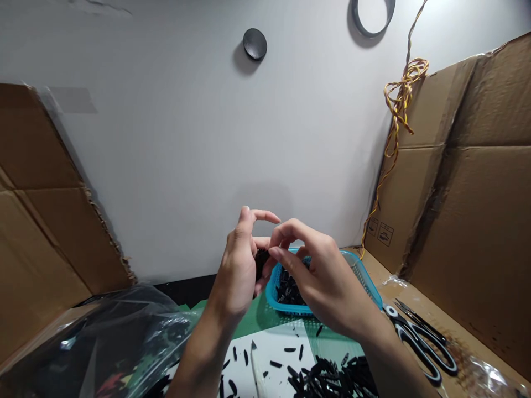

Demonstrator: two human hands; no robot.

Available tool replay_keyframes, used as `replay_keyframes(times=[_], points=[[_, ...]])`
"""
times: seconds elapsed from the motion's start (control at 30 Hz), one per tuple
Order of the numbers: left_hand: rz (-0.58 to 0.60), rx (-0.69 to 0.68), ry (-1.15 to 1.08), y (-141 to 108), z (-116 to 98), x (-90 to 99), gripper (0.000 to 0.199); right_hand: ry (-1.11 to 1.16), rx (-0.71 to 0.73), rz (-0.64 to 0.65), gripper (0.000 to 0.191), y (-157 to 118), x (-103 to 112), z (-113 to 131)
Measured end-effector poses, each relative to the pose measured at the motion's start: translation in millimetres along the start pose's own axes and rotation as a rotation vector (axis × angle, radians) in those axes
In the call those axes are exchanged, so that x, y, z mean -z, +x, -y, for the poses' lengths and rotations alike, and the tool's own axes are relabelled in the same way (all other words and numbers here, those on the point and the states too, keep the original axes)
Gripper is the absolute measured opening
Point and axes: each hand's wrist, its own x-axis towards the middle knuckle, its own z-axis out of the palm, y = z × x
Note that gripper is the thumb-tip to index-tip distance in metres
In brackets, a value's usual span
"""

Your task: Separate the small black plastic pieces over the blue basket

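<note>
- The left hand is bent round a dark piece, its lower fingers curled about it and its upper digits raised clear.
- The right hand comes in from the other side, thumb and forefinger drawn together at the edge of that piece; whether they pinch it or only touch it, I cannot tell.
- The dark piece sits between the two hands, mostly covered by fingers, so its full shape is hidden.
- Just behind and under the right hand stands a blue basket with small black pieces inside.
- Below the hands, a white sheet lies on a green mat.
- On the sheet, between the forearms, is a pale, slim tool with a dark pointed tip, black slivers scattered around it.
- Nearer the body, beside the right forearm, black slivers form a heap.
- To the right of the right hand, scissors with black-and-white handles rest on the brown counter, a slim dark tool just beside them.
- To the left of the left forearm spreads a clear plastic bag.
- Cardboard stands left of the hands, with more cardboard to their right.
</note>
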Motion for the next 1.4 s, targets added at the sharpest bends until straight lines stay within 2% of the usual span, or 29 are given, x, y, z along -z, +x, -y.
replay_keyframes(times=[0.17,0.37,0.5,0.67,0.8,1.03,1.2,1.4], points=[[0.055,0.012,-0.058,-0.2,-5.5,-2.9,0.032,0.078,0.028,-0.126,0.008,0.5,6.5,-4.4],[0.178,0.037,-0.068,-2.1,-4.7,-1.4,0.040,0.081,0.056,-0.210,0.010,2.8,9.2,-8.8],[0.208,0.014,-0.080,-2.1,-2.3,-0.8,0.045,0.064,0.088,-0.267,0.010,3.3,6.5,-10.4],[0.188,-0.033,-0.098,-0.4,-1.5,-2.8,0.046,0.116,0.112,-0.288,0.013,2.2,3.8,-11.5],[0.126,-0.065,-0.106,0.8,-1.4,-4.8,0.046,0.157,0.100,-0.277,0.015,2.2,3.6,-11.7],[0.025,-0.088,-0.068,-0.9,-2.5,-8.0,0.047,0.117,0.105,-0.240,0.016,2.8,5.1,-13.0],[-0.028,-0.115,-0.056,-1.2,-3.2,-8.0,0.042,0.106,0.073,-0.282,0.016,5.1,7.6,-17.5],[0.016,-0.164,-0.010,-3.3,-2.5,-7.7,0.048,0.114,0.082,-0.325,0.014,5.0,10.2,-16.7]])
